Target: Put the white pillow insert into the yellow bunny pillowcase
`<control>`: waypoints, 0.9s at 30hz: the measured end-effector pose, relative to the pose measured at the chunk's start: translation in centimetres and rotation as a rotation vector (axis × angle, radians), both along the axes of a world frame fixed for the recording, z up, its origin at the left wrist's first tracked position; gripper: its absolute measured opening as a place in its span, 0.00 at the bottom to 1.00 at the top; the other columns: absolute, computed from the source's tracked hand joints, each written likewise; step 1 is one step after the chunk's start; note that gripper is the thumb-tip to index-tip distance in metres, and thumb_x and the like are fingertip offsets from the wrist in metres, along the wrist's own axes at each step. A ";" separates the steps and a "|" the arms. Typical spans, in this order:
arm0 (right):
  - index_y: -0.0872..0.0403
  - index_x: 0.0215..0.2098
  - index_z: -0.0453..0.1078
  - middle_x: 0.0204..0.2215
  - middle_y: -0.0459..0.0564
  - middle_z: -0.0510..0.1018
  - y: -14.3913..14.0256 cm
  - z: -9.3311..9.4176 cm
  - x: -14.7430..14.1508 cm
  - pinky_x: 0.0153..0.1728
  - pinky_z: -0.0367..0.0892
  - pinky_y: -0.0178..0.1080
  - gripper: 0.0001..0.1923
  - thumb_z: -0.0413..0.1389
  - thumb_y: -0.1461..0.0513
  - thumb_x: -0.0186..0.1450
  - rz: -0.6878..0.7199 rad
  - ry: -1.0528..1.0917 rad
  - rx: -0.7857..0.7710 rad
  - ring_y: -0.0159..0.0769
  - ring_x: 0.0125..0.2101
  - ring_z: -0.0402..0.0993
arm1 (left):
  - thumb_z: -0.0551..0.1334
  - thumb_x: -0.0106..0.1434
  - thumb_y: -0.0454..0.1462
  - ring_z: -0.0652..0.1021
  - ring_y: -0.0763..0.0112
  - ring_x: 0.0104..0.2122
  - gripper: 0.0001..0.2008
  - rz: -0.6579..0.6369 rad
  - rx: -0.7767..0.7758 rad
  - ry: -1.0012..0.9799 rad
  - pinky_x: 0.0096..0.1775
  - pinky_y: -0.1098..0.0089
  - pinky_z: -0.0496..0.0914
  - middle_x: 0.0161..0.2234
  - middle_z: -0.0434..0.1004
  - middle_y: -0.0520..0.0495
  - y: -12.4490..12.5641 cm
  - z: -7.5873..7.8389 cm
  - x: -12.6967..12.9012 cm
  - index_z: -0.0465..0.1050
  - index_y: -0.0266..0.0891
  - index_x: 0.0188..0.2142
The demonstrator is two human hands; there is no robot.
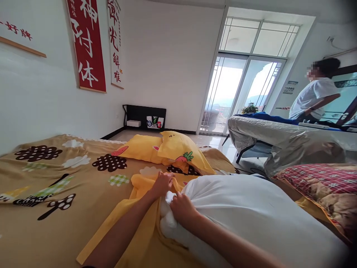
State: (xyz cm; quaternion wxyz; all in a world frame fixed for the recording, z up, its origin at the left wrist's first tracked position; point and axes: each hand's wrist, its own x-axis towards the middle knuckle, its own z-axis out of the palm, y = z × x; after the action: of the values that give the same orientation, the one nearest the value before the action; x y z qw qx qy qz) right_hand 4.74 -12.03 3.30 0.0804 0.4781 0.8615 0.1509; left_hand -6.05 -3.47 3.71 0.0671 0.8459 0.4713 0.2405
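Note:
A large white pillow insert [240, 204] lies on the bed at the right, and its left end is inside the mouth of a yellow pillowcase [142, 216]. White stuffing-like bulges show beside the case's edge. My left hand [164, 184] is closed on the yellow cloth at the far side of that opening. Close to it, my right hand [182, 208] is closed on the white insert's near end; the fingertips are partly hidden. Just beyond my hands lie two yellow pillows [142, 149] with carrot prints, one leaning on the other.
A brown patterned bedsheet [83, 193] covers the bed. Red plaid bedding [326, 178] is heaped at the right. Behind it stands a plastic-covered table [256, 128] with a chair under it. A person [315, 93] in a white shirt stands beyond. A low black shelf [139, 115] is by the wall.

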 end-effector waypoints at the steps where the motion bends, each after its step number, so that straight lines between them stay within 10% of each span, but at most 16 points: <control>1: 0.61 0.39 0.76 0.37 0.61 0.77 0.2 0.3 0.4 0.38 0.69 0.41 0.16 0.47 0.69 0.64 -0.019 0.007 -0.022 0.45 0.43 0.73 | 0.50 0.64 0.31 0.76 0.66 0.47 0.19 0.006 0.022 -0.014 0.52 0.65 0.65 0.48 0.78 0.44 -0.2 0.2 0.6 0.71 0.39 0.51; 9: 0.58 0.53 0.69 0.51 0.58 0.71 5.8 2.8 2.0 0.55 0.63 0.51 0.23 0.55 0.65 0.58 -0.088 0.123 -0.221 0.43 0.54 0.67 | 0.51 0.63 0.29 0.76 0.57 0.44 0.16 0.147 0.106 0.136 0.45 0.61 0.68 0.43 0.77 0.39 -2.7 -0.3 0.0 0.72 0.37 0.47; 13: 0.61 0.60 0.61 0.58 0.64 0.64 4.2 2.9 2.1 0.58 0.59 0.55 0.32 0.53 0.65 0.57 -0.133 0.219 -0.237 0.46 0.60 0.60 | 0.51 0.60 0.26 0.73 0.55 0.47 0.22 0.244 0.126 0.210 0.47 0.59 0.66 0.45 0.74 0.38 -4.6 -1.9 -2.8 0.69 0.35 0.53; 17: 0.62 0.68 0.46 0.66 0.62 0.49 -2.4 -0.3 1.8 0.63 0.51 0.56 0.37 0.48 0.64 0.62 0.000 0.290 -0.070 0.47 0.67 0.45 | 0.50 0.62 0.27 0.71 0.52 0.47 0.22 0.305 0.105 0.243 0.47 0.54 0.64 0.47 0.73 0.38 -6.5 -4.4 -4.3 0.68 0.36 0.54; 21: 0.57 0.64 0.58 0.63 0.55 0.59 -9.3 -6.1 3.1 0.58 0.59 0.49 0.27 0.43 0.65 0.68 0.206 0.333 0.476 0.46 0.61 0.59 | 0.51 0.63 0.29 0.66 0.50 0.55 0.26 0.304 0.245 0.169 0.52 0.51 0.58 0.58 0.64 0.34 -8.2 -7.2 -4.6 0.61 0.37 0.61; 27: 0.45 0.62 0.62 0.58 0.44 0.67 -13.7 -9.8 7.7 0.48 0.66 0.38 0.23 0.46 0.59 0.69 0.328 0.285 0.686 0.38 0.56 0.67 | 0.53 0.63 0.28 0.71 0.59 0.50 0.10 -0.106 0.472 0.183 0.49 0.57 0.58 0.43 0.76 0.41 -9.2 -9.4 -6.2 0.72 0.38 0.35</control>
State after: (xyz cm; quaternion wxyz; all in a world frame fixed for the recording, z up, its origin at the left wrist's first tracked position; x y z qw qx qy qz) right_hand 12.44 -25.76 -6.46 -0.2290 0.3495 0.8287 0.3725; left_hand -12.24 -12.71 -5.70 -0.1627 0.8798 0.3613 0.2625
